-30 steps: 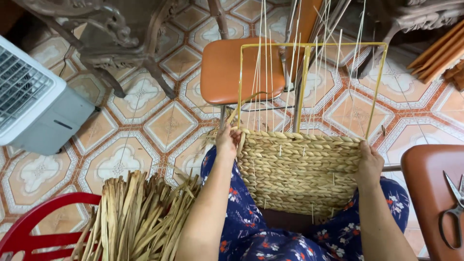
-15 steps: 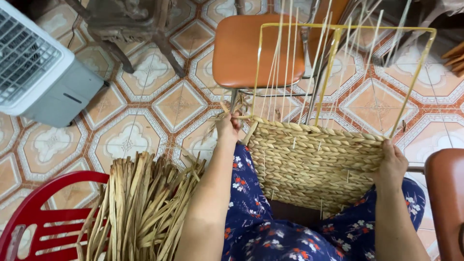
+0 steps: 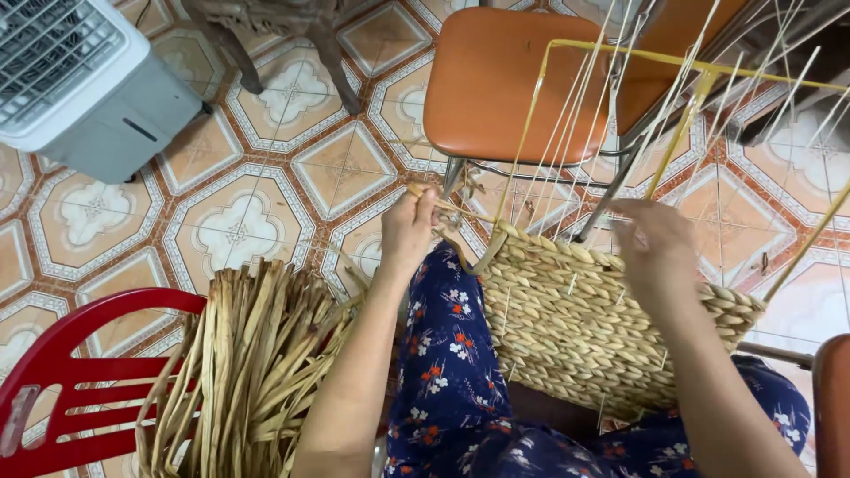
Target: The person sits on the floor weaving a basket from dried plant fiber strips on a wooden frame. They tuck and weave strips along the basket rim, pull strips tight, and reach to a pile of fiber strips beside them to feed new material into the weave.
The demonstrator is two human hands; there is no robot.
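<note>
Basket (image 3: 584,327), half woven from thick twisted rush, lies tilted across the person's lap, its open top turned away from the body so that the working edge faces both hands. At that edge the left hand (image 3: 409,232) has its fingers (image 3: 423,205) closed in a pinch on a flat rush strand (image 3: 456,212), held at the near corner of the weave, apparently to keep the strand taut where it enters the row. The right hand (image 3: 653,248) hovers over the top rim further along; it is blurred, and whether its fingers are spread or closed on anything cannot be told.

Thin pale stakes (image 3: 567,133) rise out of the woven wall and run up through a yellow wire frame (image 3: 682,66), which seems to hold them spaced and upright so the strand can pass between them.

Beyond the hands, a bundle of dry rush strands (image 3: 248,372) rests on a red plastic chair (image 3: 80,381) just beside the left arm, within easy reach for fresh material. An orange-seated chair (image 3: 505,80) stands in front of the knees, with the frame leaning over it. A white and grey fan unit (image 3: 88,84) sits on the patterned tile floor (image 3: 239,212) well off to the left.
</note>
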